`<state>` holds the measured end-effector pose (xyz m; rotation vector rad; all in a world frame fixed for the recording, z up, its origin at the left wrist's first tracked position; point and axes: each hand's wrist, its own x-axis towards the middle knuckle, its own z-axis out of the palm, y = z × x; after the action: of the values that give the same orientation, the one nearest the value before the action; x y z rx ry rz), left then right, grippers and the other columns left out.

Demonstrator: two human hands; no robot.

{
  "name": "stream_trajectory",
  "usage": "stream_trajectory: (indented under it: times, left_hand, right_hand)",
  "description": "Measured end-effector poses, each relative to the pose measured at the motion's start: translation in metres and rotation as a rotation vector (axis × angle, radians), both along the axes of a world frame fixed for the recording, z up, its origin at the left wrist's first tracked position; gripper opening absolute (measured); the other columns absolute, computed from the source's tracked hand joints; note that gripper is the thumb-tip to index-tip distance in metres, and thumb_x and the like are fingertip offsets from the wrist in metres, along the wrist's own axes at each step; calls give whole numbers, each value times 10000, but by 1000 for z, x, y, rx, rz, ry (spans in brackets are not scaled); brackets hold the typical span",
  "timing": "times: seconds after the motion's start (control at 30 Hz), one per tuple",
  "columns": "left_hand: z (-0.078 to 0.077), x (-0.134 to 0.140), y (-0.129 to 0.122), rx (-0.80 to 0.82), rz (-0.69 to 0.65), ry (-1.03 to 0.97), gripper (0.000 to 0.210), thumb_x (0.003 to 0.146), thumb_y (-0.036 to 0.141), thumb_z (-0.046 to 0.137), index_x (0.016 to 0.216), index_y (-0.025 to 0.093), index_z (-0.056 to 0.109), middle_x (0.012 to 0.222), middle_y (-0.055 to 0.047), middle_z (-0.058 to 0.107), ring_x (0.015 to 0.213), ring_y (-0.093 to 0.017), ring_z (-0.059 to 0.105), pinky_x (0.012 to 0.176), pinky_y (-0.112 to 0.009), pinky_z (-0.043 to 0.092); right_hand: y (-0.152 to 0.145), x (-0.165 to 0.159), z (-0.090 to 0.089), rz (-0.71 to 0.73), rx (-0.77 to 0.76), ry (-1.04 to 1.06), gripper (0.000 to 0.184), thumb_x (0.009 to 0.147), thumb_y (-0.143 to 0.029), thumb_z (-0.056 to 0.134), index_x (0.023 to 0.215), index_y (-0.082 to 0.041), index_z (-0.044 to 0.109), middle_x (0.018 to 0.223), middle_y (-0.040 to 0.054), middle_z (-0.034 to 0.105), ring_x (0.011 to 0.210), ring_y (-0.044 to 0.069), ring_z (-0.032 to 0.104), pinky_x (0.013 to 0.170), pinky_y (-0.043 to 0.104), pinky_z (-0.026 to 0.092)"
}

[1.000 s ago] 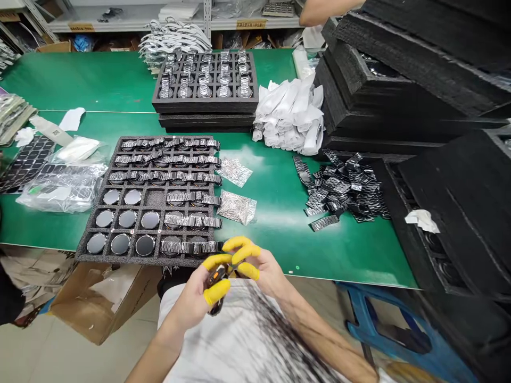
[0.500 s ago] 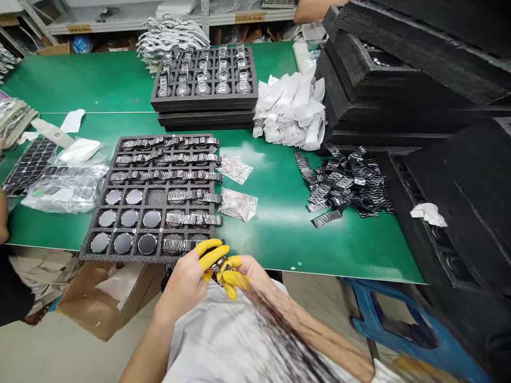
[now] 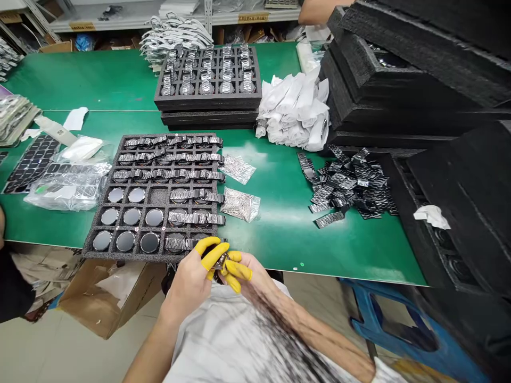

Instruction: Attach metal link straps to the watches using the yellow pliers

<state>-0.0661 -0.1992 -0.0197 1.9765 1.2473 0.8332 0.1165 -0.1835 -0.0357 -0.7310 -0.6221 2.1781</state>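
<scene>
Head view: the yellow-covered fingers (image 3: 214, 257) of the left hand (image 3: 191, 276) and right hand (image 3: 249, 271) close around a small dark watch (image 3: 219, 261), mostly hidden between them. It sits near the front edge of the green table (image 3: 275, 234), by the near right corner of a foam tray (image 3: 120, 257) of round watch faces, some beneath dark bands. Beside the tray lie bags of pins (image 3: 239, 205); farther right, a loose heap of band pieces (image 3: 355, 186).

Open cardboard box (image 3: 85, 308) at lower left, blue plastic stool (image 3: 451, 346), metal shelf (image 3: 133, 22) behind
</scene>
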Motion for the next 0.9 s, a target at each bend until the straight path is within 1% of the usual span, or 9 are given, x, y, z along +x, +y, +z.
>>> stream_trajectory:
  times: [0.1,0.2,0.3,0.5,0.63,0.73,0.8,0.83,0.9]
  left_hand:
    - [2,3,-2,17,-3,-14,635,999,120,471,1599,331,462,1454,-131,558,1411,-322,538,1173,-532,502]
    - [9,6,-3,-17,-58,-69,587,1014,206,498,1594,287,459,1467,-157,516,1388,-345,536,1138,-532,520]
    - [13,11,-3,-48,-39,-150,518,1034,228,469,1545,311,497,1428,-143,508,1362,-340,544,1087,-511,541]
    - [9,16,-4,-83,-13,-237,445,1046,247,480,1476,347,540,1329,-112,527,1322,-323,562,1068,-506,535]
    - [4,12,-7,-143,-20,-308,387,1065,365,482,1434,324,590,1364,-126,541,1271,-320,585,1064,-509,530]
    - [-1,7,-8,-263,10,-415,448,1045,527,516,1405,296,648,1384,-135,579,1298,-346,572,1102,-528,499]
    - [-3,4,-7,-440,51,-545,480,1036,574,526,1367,267,692,1351,-138,636,1288,-347,595,1082,-505,514]
    - [-3,3,-6,-549,66,-631,484,1026,577,554,1354,254,705,1317,-139,668,1250,-340,627,1043,-483,539]
    - [-3,0,-5,-718,67,-801,537,961,578,682,1386,249,690,1250,-135,714,1117,-312,698,937,-432,584]
  right_hand:
    - [-2,-3,2,-89,11,-26,482,811,-600,863,758,-167,659,574,-35,575,495,88,428,542,244,332]
    - [-4,-4,4,-118,25,-63,479,805,-602,869,776,-169,665,604,-49,550,493,80,413,533,241,333]
    - [-5,-3,5,-116,36,-71,457,802,-579,878,784,-170,674,618,-52,535,493,75,398,511,235,317]
    - [-7,-3,7,-75,66,-100,441,820,-560,864,787,-163,676,607,-42,551,500,80,409,513,240,307]
    - [-9,-3,8,-80,78,-106,450,823,-571,857,773,-171,658,575,-49,543,489,84,409,530,247,320]
    - [-8,-1,6,-75,81,-86,467,819,-590,855,770,-172,654,566,-53,536,484,83,407,537,246,326]
    - [-6,3,3,-41,68,-78,484,835,-613,835,771,-171,648,574,-44,547,481,85,415,535,246,334]
    - [-5,6,1,-26,65,-77,486,850,-631,814,804,-174,655,598,-34,568,492,93,439,540,246,351]
    - [-2,9,-4,-24,115,-86,515,856,-684,780,969,-190,686,741,8,651,602,139,562,603,265,449]
